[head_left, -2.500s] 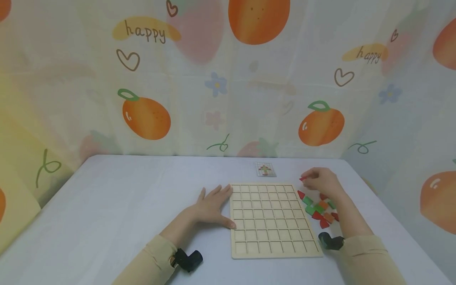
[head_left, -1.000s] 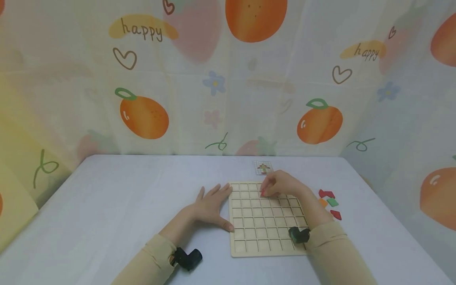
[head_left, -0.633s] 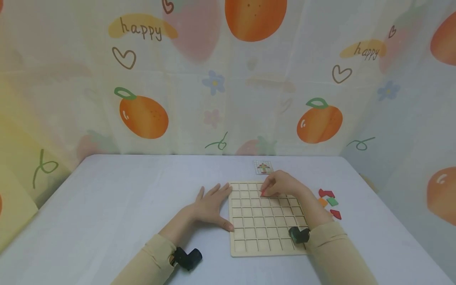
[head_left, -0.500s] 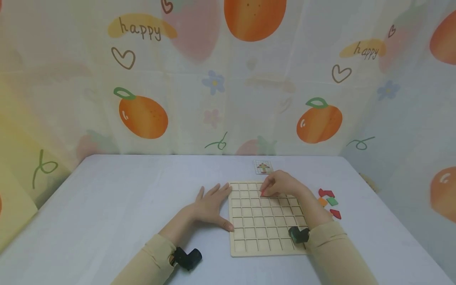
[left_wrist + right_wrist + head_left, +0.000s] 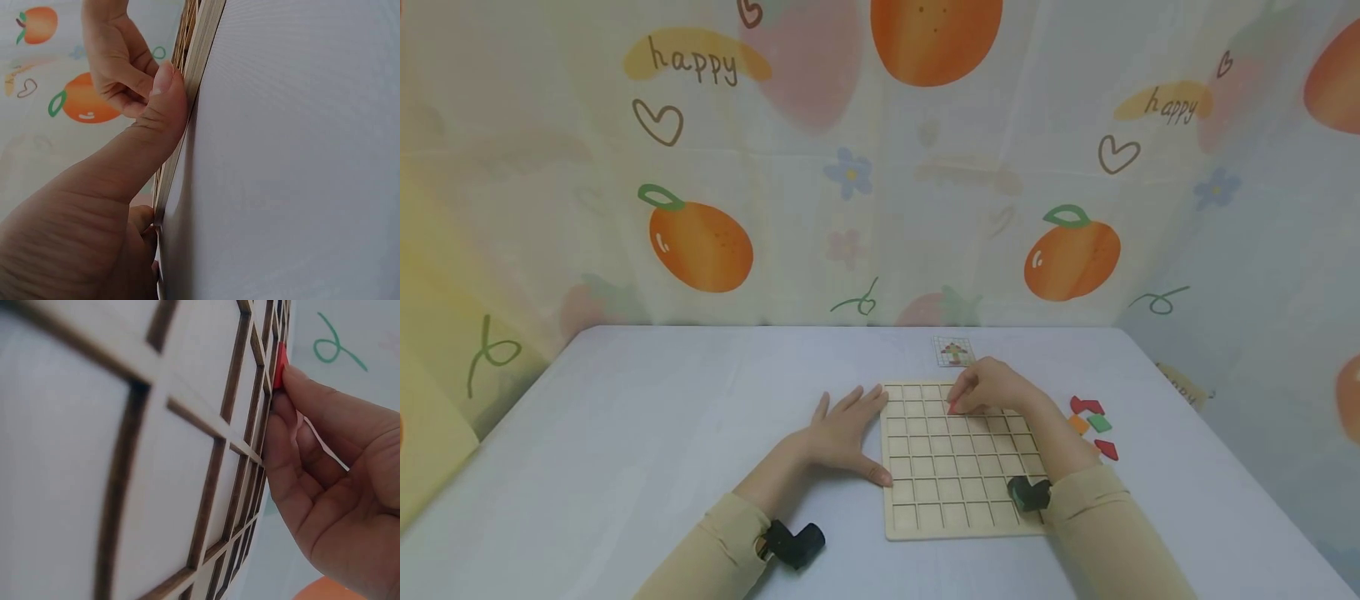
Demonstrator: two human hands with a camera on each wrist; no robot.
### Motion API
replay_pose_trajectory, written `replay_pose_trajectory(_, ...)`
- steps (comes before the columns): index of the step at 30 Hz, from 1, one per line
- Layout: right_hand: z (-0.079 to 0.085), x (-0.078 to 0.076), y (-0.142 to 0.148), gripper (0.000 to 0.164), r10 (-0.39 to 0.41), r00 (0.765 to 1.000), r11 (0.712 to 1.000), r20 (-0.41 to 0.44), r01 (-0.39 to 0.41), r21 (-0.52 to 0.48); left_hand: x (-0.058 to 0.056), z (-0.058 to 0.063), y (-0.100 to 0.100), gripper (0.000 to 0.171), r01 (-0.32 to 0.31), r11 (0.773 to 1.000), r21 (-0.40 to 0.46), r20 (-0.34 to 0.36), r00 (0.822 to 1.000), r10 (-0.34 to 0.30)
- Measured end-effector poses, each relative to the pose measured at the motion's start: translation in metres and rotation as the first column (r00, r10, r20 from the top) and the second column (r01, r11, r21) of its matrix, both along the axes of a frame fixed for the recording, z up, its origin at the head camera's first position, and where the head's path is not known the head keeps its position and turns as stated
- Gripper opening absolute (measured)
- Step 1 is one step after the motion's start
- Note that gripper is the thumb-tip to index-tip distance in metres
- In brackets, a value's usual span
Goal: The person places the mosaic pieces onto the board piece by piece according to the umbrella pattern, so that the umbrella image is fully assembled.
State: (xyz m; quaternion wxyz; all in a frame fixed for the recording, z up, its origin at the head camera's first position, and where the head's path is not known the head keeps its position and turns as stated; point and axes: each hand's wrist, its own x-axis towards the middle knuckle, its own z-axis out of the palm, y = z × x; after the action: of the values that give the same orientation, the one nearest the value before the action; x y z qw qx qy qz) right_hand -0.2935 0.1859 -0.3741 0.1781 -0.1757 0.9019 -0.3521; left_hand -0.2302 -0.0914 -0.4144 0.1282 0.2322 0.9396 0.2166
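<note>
A wooden grid board (image 5: pixel 958 492) lies flat on the white table. My right hand (image 5: pixel 992 389) is over the board's far rows and pinches a small red tile (image 5: pixel 953 407) against the grid; the right wrist view shows the red tile (image 5: pixel 279 364) at my fingertips, touching the board (image 5: pixel 162 462). My left hand (image 5: pixel 844 433) rests flat on the table with straight fingers, its thumb and fingertips touching the board's left edge; in the left wrist view the thumb (image 5: pixel 164 94) presses that board edge (image 5: pixel 203 37).
Several loose red, green and orange tiles (image 5: pixel 1093 425) lie on the table right of the board. A small pattern card (image 5: pixel 954 352) sits just behind the board. A fruit-print curtain (image 5: pixel 880 167) backs the table.
My right hand carried a red tile from the pile at the right over to the board's far rows, then stayed there. The left hand has not moved.
</note>
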Motion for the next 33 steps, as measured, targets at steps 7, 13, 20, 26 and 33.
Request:
replay_pose_trajectory(7,0.000,-0.001,0.000,0.014,-0.012,1.000,0.999,-0.023,0.013,0.043,0.001,0.002,0.001,0.124,-0.003,1.000,-0.006,-0.002,1.000,0.003)
replay_pose_trajectory(13,0.000,-0.001,0.001,0.013,-0.018,1.000,0.999,-0.026,0.019,0.042,0.001,0.001,0.001,0.124,-0.003,1.000,-0.002,0.001,1.000,0.003)
replay_pose_trajectory(20,0.003,0.002,0.005,0.017,-0.029,0.999,0.999,-0.023,0.030,0.044,0.000,0.000,0.001,0.124,-0.006,1.000,0.000,0.001,1.000,0.006)
replay_pose_trajectory(26,0.007,0.002,0.015,0.027,-0.046,0.998,0.998,-0.040,0.047,0.037,0.000,-0.001,0.000,0.124,-0.006,1.000,-0.002,0.010,1.000,0.006)
replay_pose_trajectory(33,0.012,-0.001,0.031,0.027,-0.057,0.993,0.991,-0.100,0.068,0.111,0.000,0.001,0.000,0.123,-0.005,1.000,0.000,0.016,1.000,0.005)
